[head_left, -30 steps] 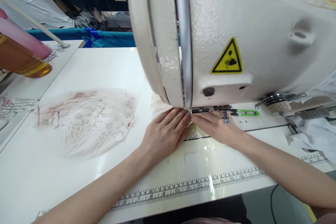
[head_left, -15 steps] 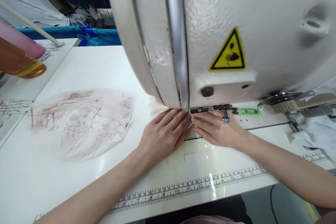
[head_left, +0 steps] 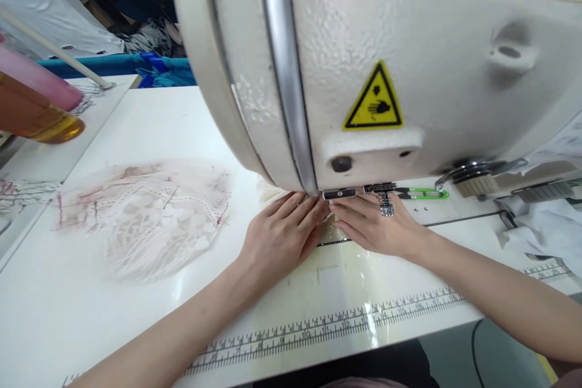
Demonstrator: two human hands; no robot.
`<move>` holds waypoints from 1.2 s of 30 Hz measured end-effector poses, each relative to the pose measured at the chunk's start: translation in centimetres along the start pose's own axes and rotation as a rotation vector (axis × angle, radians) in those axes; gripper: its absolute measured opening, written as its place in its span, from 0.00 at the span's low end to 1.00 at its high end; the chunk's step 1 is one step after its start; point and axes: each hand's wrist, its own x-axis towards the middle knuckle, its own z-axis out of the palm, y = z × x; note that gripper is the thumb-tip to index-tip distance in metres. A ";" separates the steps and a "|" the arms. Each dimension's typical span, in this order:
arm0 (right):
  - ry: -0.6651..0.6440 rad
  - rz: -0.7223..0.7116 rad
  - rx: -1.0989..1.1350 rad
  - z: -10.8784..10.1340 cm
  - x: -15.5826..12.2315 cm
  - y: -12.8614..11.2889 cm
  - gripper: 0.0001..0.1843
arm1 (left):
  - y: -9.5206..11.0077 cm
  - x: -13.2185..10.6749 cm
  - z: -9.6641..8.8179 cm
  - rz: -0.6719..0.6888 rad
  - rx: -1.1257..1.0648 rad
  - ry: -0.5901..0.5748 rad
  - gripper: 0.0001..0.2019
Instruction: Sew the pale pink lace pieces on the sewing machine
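My left hand (head_left: 279, 233) lies at the sewing machine's needle area, its fingers close together and pressed on a pale cream fabric (head_left: 269, 192). Most of that fabric is hidden under the hand and behind the machine head. From the other side my right hand (head_left: 375, 223) reaches in, fingertips closed down on the fabric edge near the presser foot, almost touching the left fingertips. The exact grip of both is partly hidden. Just beyond the right hand lie green-handled thread snips (head_left: 425, 193). The sewing machine head (head_left: 364, 30) hangs directly over both hands.
White lace pieces with red thread ends (head_left: 154, 218) lie on the table at left. A printed ruler (head_left: 318, 330) runs along the front edge. Thread cones (head_left: 54, 121) stand far left; white cloth (head_left: 550, 230) lies right. Across the table is another person's white garment (head_left: 40, 6).
The camera view has shifted slightly, so the machine head appears further left and a little lower. Both hands keep nearly the same place at the needle area.
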 end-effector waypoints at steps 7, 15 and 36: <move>-0.218 0.050 0.121 -0.1 0.1 0.3 0.20 | 0.1 0.0 0.0 -0.020 -0.013 0.008 0.13; -0.360 0.093 0.085 -0.2 0.1 0.4 0.23 | 0.3 0.3 -0.2 -0.045 0.002 -0.002 0.12; -0.184 0.109 0.135 0.4 -0.5 0.7 0.23 | 0.4 0.2 0.0 -0.068 0.029 -0.048 0.13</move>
